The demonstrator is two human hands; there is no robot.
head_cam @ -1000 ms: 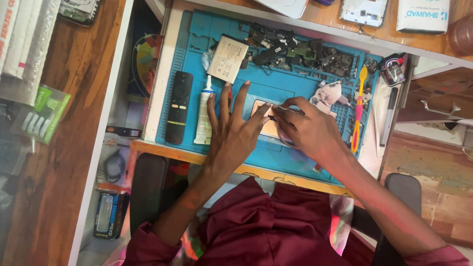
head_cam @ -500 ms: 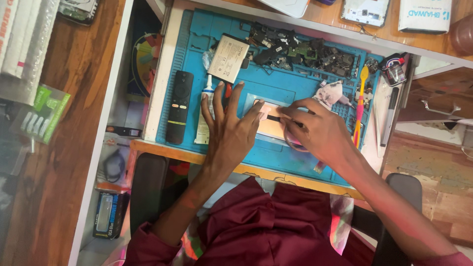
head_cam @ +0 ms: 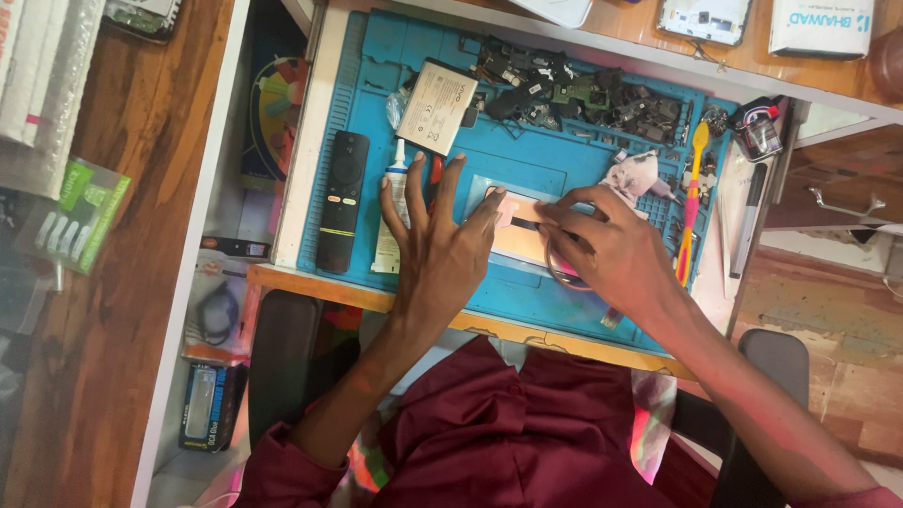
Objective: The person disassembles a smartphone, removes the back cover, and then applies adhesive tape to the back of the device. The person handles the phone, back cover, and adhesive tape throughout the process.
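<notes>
Flat pale phone panel [head_cam: 523,229] lies mid-mat on the blue work mat [head_cam: 564,169]. Left hand [head_cam: 442,246] rests flat, fingers spread, fingertips on the panel's left edge. Right hand [head_cam: 611,254] pinches a thin dark tool [head_cam: 529,224] against the panel's top face. Left of the hands: white glue tube [head_cam: 392,218], black remote [head_cam: 340,202]. Above: battery [head_cam: 436,105], heap of dark parts [head_cam: 583,94]. Right: yellow pry tool [head_cam: 691,207].

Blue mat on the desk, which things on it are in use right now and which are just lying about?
In use: left hand and right hand on the flat pale panel, blue mat.
Lying about: black remote, white tube, battery, loose dark parts, yellow tool.
</notes>
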